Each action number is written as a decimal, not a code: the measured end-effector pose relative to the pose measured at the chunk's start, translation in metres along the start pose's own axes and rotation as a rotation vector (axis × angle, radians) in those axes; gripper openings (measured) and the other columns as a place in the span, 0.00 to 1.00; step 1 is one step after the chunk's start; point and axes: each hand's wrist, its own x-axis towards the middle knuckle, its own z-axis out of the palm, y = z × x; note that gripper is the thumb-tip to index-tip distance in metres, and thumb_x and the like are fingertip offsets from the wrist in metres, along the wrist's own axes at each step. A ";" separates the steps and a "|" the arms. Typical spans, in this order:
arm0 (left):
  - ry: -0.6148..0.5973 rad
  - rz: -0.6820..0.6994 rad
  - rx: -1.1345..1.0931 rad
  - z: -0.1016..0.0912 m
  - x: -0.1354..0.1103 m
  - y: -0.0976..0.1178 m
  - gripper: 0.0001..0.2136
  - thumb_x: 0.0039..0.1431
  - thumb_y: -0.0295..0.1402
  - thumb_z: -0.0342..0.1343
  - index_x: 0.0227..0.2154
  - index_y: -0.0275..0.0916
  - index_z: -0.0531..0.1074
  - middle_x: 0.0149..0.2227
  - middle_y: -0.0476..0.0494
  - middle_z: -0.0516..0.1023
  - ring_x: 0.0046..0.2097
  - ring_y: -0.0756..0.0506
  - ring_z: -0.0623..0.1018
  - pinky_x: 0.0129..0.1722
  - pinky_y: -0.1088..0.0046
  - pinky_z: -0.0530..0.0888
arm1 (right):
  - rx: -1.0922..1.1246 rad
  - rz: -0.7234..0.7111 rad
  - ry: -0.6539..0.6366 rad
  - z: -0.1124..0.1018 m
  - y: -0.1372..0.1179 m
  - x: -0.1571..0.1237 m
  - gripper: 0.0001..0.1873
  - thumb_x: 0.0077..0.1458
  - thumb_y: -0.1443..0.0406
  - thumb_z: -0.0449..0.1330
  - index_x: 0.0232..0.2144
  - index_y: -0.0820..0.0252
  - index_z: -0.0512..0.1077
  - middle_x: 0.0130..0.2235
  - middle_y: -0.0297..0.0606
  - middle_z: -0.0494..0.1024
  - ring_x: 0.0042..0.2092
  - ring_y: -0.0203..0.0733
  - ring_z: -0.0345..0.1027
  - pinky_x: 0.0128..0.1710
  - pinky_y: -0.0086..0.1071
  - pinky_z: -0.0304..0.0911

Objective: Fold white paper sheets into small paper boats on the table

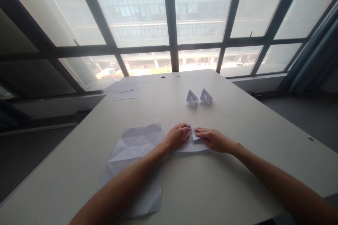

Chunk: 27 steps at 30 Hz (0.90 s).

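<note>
"Head view, with the folded sheet point(190, 147) as the clock's centre and the person at six: what lies nearest?" asks one speaker.

"A creased sheet point(132, 144) at eight o'clock on the bench point(190, 190)," the other answers. "The left forearm point(126, 182) crosses above it, so a careless elbow could drag it along."

"And the hands?"

"Both are at the centre. The left hand point(179, 135) is curled narrow beside the raised edge of a flap point(193, 133); its fingertips are partly hidden, so whether it pinches cannot be told. The right hand point(211, 137) has its fingers close together, laid over the flap from three o'clock; its grip underneath cannot be told either."

"How is that fold best done?"

"Probably by steadying the lower layers with the left, lining up the flap's edge, then running a fingertip firmly outward along the crease. Pressing before the edges meet could skew it."

"What stands farther off?"

"Two paper boats, a left boat point(192, 98) at twelve and a right boat point(206, 96) just past it, near enough that a far reach might knock them. Loose sheets point(123, 88) lie toward ten, out of the way. Beyond is a window point(200, 7), its glare washing out the white paper, and a curtain point(311, 52) at two."
</note>
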 end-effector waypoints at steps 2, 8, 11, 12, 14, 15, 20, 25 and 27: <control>0.009 -0.022 0.008 0.000 0.000 -0.001 0.14 0.66 0.33 0.45 0.47 0.41 0.74 0.50 0.43 0.76 0.53 0.45 0.74 0.58 0.65 0.68 | -0.020 -0.030 -0.020 0.001 -0.001 -0.001 0.24 0.58 0.72 0.51 0.55 0.52 0.71 0.62 0.34 0.65 0.63 0.43 0.57 0.63 0.38 0.54; -0.020 -0.044 0.098 -0.002 -0.003 0.001 0.19 0.66 0.36 0.46 0.57 0.40 0.65 0.57 0.40 0.69 0.58 0.41 0.68 0.57 0.61 0.67 | -0.060 -0.059 -0.052 -0.002 -0.005 0.000 0.22 0.61 0.67 0.52 0.57 0.55 0.69 0.63 0.38 0.63 0.64 0.45 0.56 0.64 0.40 0.53; -0.071 -0.043 0.162 -0.003 -0.004 0.001 0.21 0.67 0.40 0.45 0.60 0.43 0.61 0.61 0.41 0.66 0.60 0.39 0.64 0.57 0.56 0.65 | -0.056 -0.059 -0.086 -0.003 -0.006 0.000 0.23 0.62 0.61 0.54 0.59 0.55 0.67 0.64 0.41 0.62 0.65 0.47 0.54 0.65 0.43 0.49; -0.089 -0.045 0.174 -0.003 -0.004 0.002 0.21 0.67 0.40 0.44 0.60 0.43 0.61 0.61 0.41 0.65 0.61 0.38 0.63 0.57 0.56 0.65 | -0.053 -0.055 -0.106 -0.003 -0.006 -0.001 0.25 0.62 0.58 0.55 0.60 0.56 0.65 0.65 0.43 0.60 0.66 0.48 0.52 0.66 0.44 0.48; -0.109 -0.052 0.184 -0.004 -0.004 0.002 0.22 0.68 0.41 0.42 0.61 0.43 0.60 0.62 0.41 0.64 0.61 0.38 0.62 0.58 0.55 0.64 | -0.054 -0.033 -0.158 0.001 -0.008 -0.004 0.32 0.62 0.52 0.54 0.64 0.58 0.58 0.67 0.47 0.54 0.67 0.50 0.46 0.66 0.46 0.44; -0.115 -0.055 0.185 -0.004 -0.004 0.002 0.22 0.68 0.41 0.41 0.61 0.43 0.59 0.62 0.41 0.64 0.62 0.38 0.62 0.58 0.55 0.63 | -0.062 -0.019 -0.184 0.003 -0.008 -0.006 0.36 0.62 0.50 0.52 0.66 0.60 0.54 0.68 0.48 0.49 0.68 0.51 0.42 0.67 0.47 0.42; -0.108 -0.071 0.186 -0.003 -0.004 0.001 0.22 0.67 0.43 0.41 0.62 0.44 0.59 0.62 0.42 0.64 0.63 0.37 0.61 0.59 0.55 0.62 | -0.125 0.009 -0.227 0.017 -0.010 -0.015 0.46 0.60 0.43 0.48 0.69 0.62 0.38 0.70 0.46 0.36 0.70 0.54 0.28 0.68 0.51 0.29; -0.084 -0.117 0.199 -0.002 -0.003 -0.006 0.22 0.67 0.42 0.43 0.61 0.43 0.60 0.62 0.40 0.64 0.63 0.37 0.61 0.59 0.53 0.63 | -0.135 0.051 -0.238 0.016 -0.003 -0.016 0.47 0.61 0.41 0.45 0.69 0.62 0.37 0.70 0.46 0.36 0.70 0.53 0.29 0.68 0.49 0.31; -0.076 -0.096 0.194 -0.003 -0.002 -0.008 0.22 0.67 0.40 0.43 0.61 0.41 0.60 0.63 0.39 0.63 0.64 0.38 0.60 0.60 0.55 0.61 | -0.132 0.055 -0.244 0.014 -0.001 -0.015 0.46 0.61 0.41 0.45 0.69 0.63 0.37 0.70 0.46 0.36 0.70 0.53 0.28 0.68 0.49 0.30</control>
